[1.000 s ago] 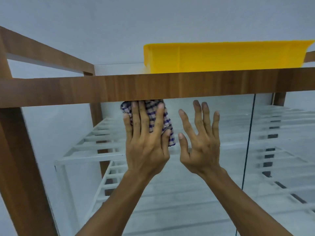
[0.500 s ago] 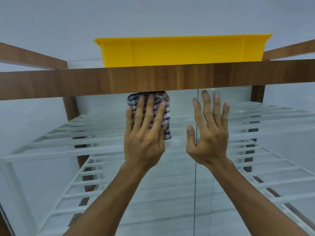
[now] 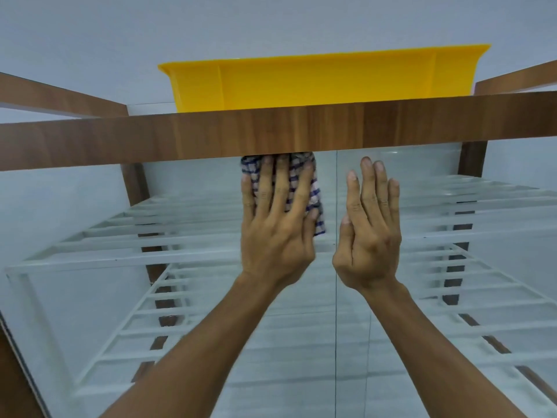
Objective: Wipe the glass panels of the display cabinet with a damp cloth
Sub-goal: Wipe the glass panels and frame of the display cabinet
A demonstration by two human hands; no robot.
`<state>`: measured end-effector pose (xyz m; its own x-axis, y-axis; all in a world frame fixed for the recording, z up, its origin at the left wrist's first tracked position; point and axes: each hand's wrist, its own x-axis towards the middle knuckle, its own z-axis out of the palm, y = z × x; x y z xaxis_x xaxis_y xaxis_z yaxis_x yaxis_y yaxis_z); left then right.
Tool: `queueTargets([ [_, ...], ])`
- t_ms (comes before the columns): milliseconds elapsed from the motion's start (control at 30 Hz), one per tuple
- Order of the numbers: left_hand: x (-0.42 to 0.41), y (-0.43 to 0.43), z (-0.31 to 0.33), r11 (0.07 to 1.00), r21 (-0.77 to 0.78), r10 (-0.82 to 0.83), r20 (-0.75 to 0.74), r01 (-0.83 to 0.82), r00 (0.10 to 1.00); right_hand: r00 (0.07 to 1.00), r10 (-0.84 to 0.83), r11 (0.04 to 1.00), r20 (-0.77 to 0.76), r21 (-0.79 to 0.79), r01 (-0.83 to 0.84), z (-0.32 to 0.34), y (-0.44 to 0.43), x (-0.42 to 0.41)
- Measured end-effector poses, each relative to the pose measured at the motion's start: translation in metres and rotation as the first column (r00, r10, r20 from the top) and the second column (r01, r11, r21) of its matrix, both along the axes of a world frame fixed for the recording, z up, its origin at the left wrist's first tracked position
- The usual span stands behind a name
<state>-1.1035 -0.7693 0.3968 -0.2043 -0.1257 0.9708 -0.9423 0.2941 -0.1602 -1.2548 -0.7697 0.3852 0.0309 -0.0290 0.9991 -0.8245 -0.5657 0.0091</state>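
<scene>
A blue-and-white checked cloth (image 3: pixel 316 194) lies flat against the cabinet's glass panel (image 3: pixel 196 206), just under the wooden top rail (image 3: pixel 271 131). My left hand (image 3: pixel 277 224) presses on the cloth with fingers spread, its fingertips close to the rail. My right hand (image 3: pixel 369 233) rests flat on the glass to the right of the cloth, fingers together, holding nothing. A thin vertical seam (image 3: pixel 336 297) between two panes runs down between my hands. Most of the cloth is hidden under my left hand.
A yellow plastic tray (image 3: pixel 316 86) sits on top of the cabinet. White slatted shelves (image 3: pixel 150 254) show through the glass. Brown wooden posts (image 3: pixel 135 182) frame the cabinet at the left and at the right. A pale wall lies behind.
The view has swung left to right across the cabinet, so the pane seam now lies between my hands. The cloth and left hand have slid right along the top rail. The right hand's fingers have closed together.
</scene>
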Motion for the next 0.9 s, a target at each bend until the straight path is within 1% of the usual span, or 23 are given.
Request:
queueTargets([
  [67, -0.012, 0.001, -0.008, 0.999, 0.022, -0.036, 0.063, 0.034, 0.997, 1.000, -0.012, 1.000, 0.004, 0.009, 0.012, 0.000, 0.002, 0.001],
  [133, -0.001, 0.000, -0.020, 0.999, 0.024, -0.042, 0.130, 0.039, 0.991, 0.999, -0.048, 0.998, 0.003, 0.042, 0.048, -0.004, 0.004, 0.006],
  [167, 0.010, -0.001, -0.026, 1.000, 0.015, -0.029, 0.137, 0.028, 0.990, 0.997, -0.074, 0.995, -0.005, 0.062, 0.074, -0.007, 0.006, 0.012],
  [300, 0.058, -0.001, -0.037, 1.000, -0.008, 0.003, 0.068, -0.002, 0.998, 0.988, -0.121, 0.986, -0.094, 0.102, 0.131, -0.023, 0.008, 0.055],
  [433, 0.108, 0.004, -0.035, 1.000, -0.001, 0.023, 0.019, -0.023, 1.000, 0.992, -0.038, 0.988, -0.123, 0.144, 0.056, -0.019, 0.005, 0.112],
  [600, 0.187, 0.010, -0.031, 0.999, -0.003, 0.052, -0.014, -0.052, 0.999, 0.976, -0.037, 0.991, -0.213, 0.119, 0.063, -0.009, 0.008, 0.189],
  [733, 0.249, 0.014, -0.034, 0.999, 0.009, 0.053, -0.029, -0.052, 0.998, 0.964, -0.010, 0.988, -0.267, 0.143, 0.050, -0.006, 0.014, 0.253],
  [900, 0.325, 0.018, -0.037, 0.997, -0.002, 0.073, -0.149, -0.075, 0.986, 0.954, -0.053, 0.984, -0.295, 0.150, 0.101, -0.009, 0.016, 0.321],
])
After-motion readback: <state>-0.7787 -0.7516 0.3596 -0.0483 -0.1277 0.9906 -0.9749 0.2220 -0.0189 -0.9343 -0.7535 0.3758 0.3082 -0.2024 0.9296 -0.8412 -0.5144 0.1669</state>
